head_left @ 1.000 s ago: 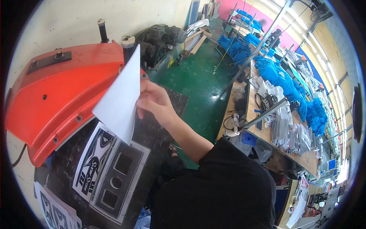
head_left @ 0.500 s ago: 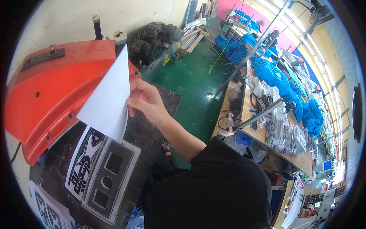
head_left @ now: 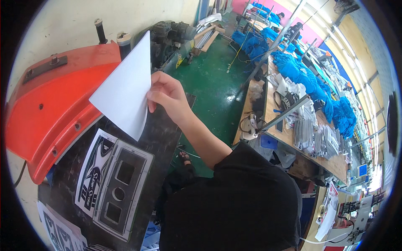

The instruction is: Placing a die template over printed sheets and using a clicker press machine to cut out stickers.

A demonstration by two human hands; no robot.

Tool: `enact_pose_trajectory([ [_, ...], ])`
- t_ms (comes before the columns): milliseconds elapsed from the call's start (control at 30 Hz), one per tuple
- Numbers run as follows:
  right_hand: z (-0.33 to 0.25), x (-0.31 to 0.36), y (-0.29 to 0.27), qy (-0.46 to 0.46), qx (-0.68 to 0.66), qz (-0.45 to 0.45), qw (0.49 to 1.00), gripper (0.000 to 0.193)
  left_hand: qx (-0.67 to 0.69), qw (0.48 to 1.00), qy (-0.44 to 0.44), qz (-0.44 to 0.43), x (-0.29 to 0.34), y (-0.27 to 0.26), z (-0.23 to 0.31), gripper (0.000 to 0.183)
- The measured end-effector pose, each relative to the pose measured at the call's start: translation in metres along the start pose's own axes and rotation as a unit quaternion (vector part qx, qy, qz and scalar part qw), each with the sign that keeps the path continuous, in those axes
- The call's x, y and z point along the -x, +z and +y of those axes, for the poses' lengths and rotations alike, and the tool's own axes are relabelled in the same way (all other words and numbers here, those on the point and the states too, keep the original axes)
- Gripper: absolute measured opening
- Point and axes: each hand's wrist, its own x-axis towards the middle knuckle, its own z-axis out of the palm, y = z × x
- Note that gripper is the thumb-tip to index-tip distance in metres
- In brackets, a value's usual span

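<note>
My right hand (head_left: 169, 93) is closed in a pinch on the right edge of a white sheet (head_left: 125, 88), its thumb towards me. The sheet hangs tilted in the air, plain side showing, partly in front of a red machine arm (head_left: 54, 96). Below it, on a dark scuffed board (head_left: 167, 138), lies a printed panel (head_left: 90, 175) in white, black and grey. A flat dark cutting template (head_left: 130, 188) with a pale rim, two rectangular openings and a round one lies beside and partly over the panel. My left hand is out of view.
More printed sheets (head_left: 58, 230) are at the lower left. A motor-like machine (head_left: 167, 37) stands by the wall. Across the green floor (head_left: 209, 83), a long wooden table (head_left: 326, 159) carries stacked pieces (head_left: 305, 134) and blue cloth (head_left: 297, 79). A metal post (head_left: 284, 113) slants over it.
My right hand and the sheet have shifted slightly right and up in the picture, showing more of the printed panel. The view has also shifted a little. The grip stays the same.
</note>
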Motion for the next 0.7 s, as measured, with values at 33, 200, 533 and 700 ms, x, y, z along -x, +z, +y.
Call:
enact_pose_trajectory([
  [33,-0.001,0.001,0.001,-0.006,0.005,0.000,1.000,0.013,-0.011,1.000,-0.011,0.000,-0.001,-0.001,0.001,0.033],
  [200,-0.001,0.005,0.001,-0.003,0.017,-0.007,1.000,0.013,-0.070,0.995,-0.069,0.004,-0.006,-0.008,0.009,0.032],
  [533,-0.001,0.008,0.002,-0.002,0.003,0.008,1.000,0.014,-0.198,0.961,-0.191,0.023,-0.022,-0.029,0.027,0.031],
  [700,0.005,0.004,0.000,-0.005,0.016,0.014,1.000,0.014,-0.294,0.914,-0.275,0.045,-0.040,-0.037,0.015,0.031],
])
